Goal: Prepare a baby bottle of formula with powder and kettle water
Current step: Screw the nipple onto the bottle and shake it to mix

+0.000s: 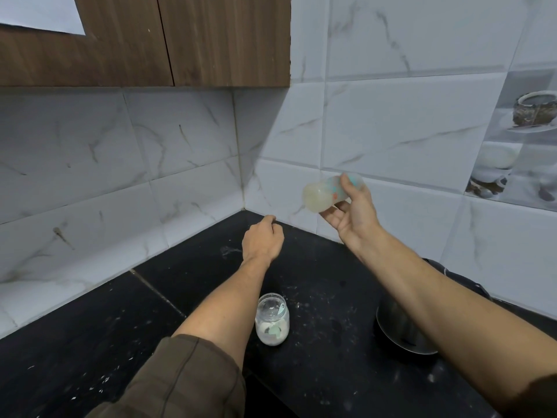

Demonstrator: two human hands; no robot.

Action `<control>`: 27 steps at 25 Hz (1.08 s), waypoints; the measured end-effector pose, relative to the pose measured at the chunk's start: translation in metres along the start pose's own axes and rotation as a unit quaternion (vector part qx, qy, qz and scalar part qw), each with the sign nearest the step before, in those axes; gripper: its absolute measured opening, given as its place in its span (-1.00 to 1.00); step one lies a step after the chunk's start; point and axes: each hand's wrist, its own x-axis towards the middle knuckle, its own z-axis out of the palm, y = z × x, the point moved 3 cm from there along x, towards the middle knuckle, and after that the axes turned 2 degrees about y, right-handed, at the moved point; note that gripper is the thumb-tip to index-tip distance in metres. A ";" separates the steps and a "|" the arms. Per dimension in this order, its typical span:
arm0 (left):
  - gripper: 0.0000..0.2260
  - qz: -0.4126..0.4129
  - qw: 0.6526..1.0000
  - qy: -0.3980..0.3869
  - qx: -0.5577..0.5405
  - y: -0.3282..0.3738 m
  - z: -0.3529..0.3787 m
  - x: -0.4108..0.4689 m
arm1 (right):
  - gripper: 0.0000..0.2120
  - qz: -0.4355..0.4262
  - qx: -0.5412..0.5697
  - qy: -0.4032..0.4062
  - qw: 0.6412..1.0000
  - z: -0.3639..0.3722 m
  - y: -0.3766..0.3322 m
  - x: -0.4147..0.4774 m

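Bottle (327, 193): we grip it with right hand (354, 214) fingers, long axis near level, base pointing left | left hand (262, 240): nearer powder jar (272, 322), fingers curled under, we cannot tell if holding anything.

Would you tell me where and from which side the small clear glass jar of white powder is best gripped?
Probably its round side wall, from the left with the nearer left hand: the small clear glass jar stands upright with a pale green scoop inside.

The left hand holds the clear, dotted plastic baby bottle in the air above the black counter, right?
Not quite: the head view shows the right hand, not the left, holding the clear, dotted plastic baby bottle in the air above the black counter.
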 end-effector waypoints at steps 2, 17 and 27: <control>-0.60 0.001 1.000 -0.002 -0.003 -0.002 0.002 0.003 | -0.66 0.005 -0.092 -0.068 0.993 0.005 0.003 -0.006; -0.68 0.016 1.000 -0.011 0.022 0.002 0.008 0.007 | -0.56 0.044 -0.164 -0.155 0.973 0.015 0.014 -0.017; -0.63 0.007 1.000 0.004 0.007 -0.001 0.006 0.007 | -0.52 -0.001 -0.108 -0.057 0.992 0.007 0.014 -0.011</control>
